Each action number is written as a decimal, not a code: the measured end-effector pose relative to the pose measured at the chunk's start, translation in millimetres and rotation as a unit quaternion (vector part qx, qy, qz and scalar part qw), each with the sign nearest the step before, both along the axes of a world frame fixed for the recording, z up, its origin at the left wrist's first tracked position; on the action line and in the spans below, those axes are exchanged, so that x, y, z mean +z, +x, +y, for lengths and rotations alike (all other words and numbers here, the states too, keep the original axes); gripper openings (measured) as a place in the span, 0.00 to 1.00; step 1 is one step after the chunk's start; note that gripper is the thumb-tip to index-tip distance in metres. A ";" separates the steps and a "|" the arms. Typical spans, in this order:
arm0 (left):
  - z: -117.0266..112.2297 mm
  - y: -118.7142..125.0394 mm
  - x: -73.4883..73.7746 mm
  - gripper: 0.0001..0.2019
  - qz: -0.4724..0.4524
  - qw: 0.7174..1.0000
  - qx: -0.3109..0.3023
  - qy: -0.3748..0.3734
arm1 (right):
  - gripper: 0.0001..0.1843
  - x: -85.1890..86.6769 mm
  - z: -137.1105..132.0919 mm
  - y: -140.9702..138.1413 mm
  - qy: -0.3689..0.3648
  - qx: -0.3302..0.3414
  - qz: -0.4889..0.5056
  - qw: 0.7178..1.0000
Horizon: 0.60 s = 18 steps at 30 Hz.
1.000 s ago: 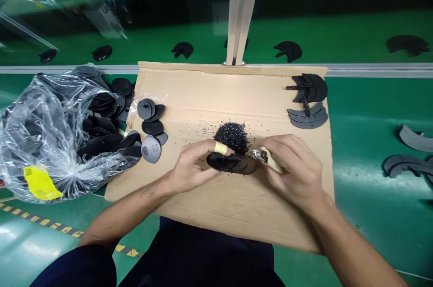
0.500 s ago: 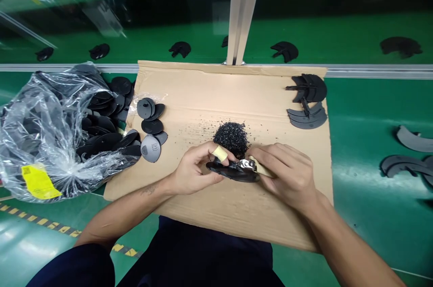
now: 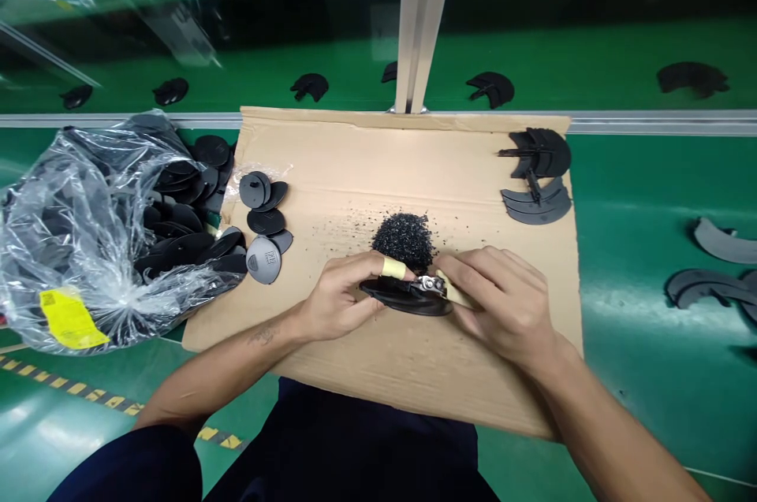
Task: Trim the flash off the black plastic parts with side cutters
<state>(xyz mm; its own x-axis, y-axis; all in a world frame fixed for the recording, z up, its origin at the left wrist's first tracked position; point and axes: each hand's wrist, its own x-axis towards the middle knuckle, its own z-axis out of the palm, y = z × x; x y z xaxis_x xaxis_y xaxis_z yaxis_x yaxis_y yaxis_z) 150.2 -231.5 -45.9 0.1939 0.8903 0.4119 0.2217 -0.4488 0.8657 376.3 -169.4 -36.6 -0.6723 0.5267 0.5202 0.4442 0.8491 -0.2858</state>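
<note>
My left hand (image 3: 341, 299) grips a dark, flat plastic part (image 3: 408, 299) by its left end, with a yellow-taped finger along its upper side. Closed round its handles, my right hand (image 3: 502, 301) holds small metal nippers (image 3: 431, 283) whose jaws lie against the top of the part. Most of the handles are hidden by the fingers. Just beyond both hands sits a heap of small black clippings (image 3: 404, 240) on a cardboard sheet (image 3: 355, 151). Whether the jaws bite on anything is too small to tell.
A clear plastic bag (image 3: 76, 234) full of black discs lies at the left. Several loose discs (image 3: 266, 220) rest on the cardboard's left side. Curved black parts (image 3: 538, 179) are stacked at its right, with more grey curved pieces (image 3: 710, 289) beyond. A metal post (image 3: 423, 29) stands behind.
My left taped finger has straightened and shifted right along the part toward the nippers. The part and the nippers have tilted slightly. Both hands keep their grip.
</note>
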 end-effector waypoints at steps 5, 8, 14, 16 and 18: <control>-0.5 0.9 0.1 0.10 -0.011 1.000 0.006 -0.007 | 0.08 2.4 0.4 -0.5 0.020 0.002 0.003 1.000; 0.0 1.8 0.4 0.09 -0.021 1.000 0.003 -0.006 | 0.07 3.9 1.0 0.3 0.021 0.013 0.000 1.000; 0.8 1.2 -0.5 0.09 -0.014 1.000 0.010 0.014 | 0.07 7.1 0.5 1.5 0.030 0.002 -0.023 0.999; 0.9 0.8 -0.2 0.10 -0.009 1.000 0.010 0.016 | 0.07 8.1 -0.3 1.6 0.037 -0.002 -0.029 0.999; 1.0 0.8 0.9 0.09 0.001 1.000 0.012 0.015 | 0.07 8.9 -1.1 1.7 0.039 -0.005 -0.029 0.999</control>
<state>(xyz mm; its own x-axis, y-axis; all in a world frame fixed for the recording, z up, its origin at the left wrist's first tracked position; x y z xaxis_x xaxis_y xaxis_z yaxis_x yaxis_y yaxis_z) 151.0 -230.5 -45.0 0.1738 0.8821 0.4378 0.2335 -0.4688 0.8519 378.0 -170.5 -27.7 -0.6971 0.4935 0.5202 0.4669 0.8630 -0.1929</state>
